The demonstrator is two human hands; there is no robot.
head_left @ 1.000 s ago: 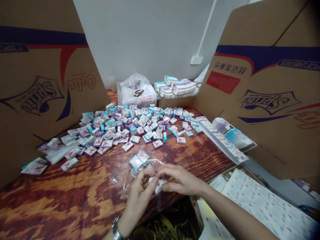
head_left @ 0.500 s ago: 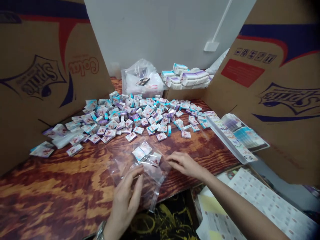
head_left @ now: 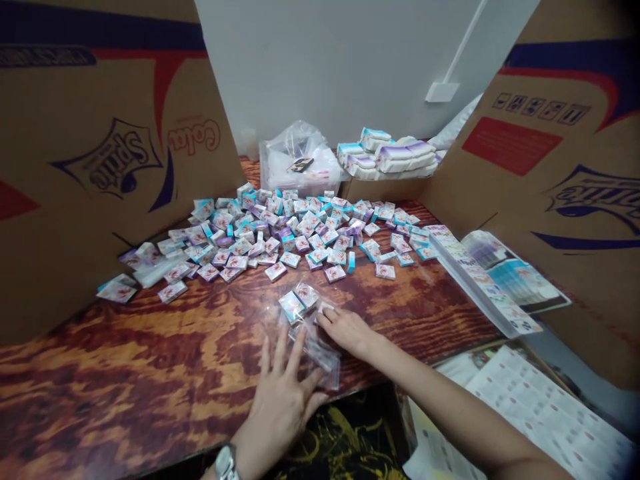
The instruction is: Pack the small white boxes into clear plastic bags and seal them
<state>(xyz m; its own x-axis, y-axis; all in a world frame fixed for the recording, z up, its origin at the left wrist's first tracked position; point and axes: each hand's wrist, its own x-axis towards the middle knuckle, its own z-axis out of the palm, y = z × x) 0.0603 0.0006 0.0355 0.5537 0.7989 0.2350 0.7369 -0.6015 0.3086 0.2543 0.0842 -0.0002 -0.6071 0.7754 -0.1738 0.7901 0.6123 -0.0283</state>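
Nearest, the left hand [head_left: 283, 393] lies palm down with its fingers fanned apart, gripping nothing, over clear film [head_left: 325, 363]; the right hand [head_left: 347, 330] has its fingers bent together at the film's right edge, though whether they pinch anything I cannot tell. Just beyond the left fingertips, two small boxes [head_left: 291, 308] sit side by side (in the film or under it, the glare hides which). Only this pair appears grouped, so most seems left: farther off, the loose pile [head_left: 291, 259] is spread across the table [head_left: 200, 367], too overlapped to count. Counting on: two large cartons [head_left: 120, 167] flank it, and one plastic-covered bundle [head_left: 280, 163] stands behind.
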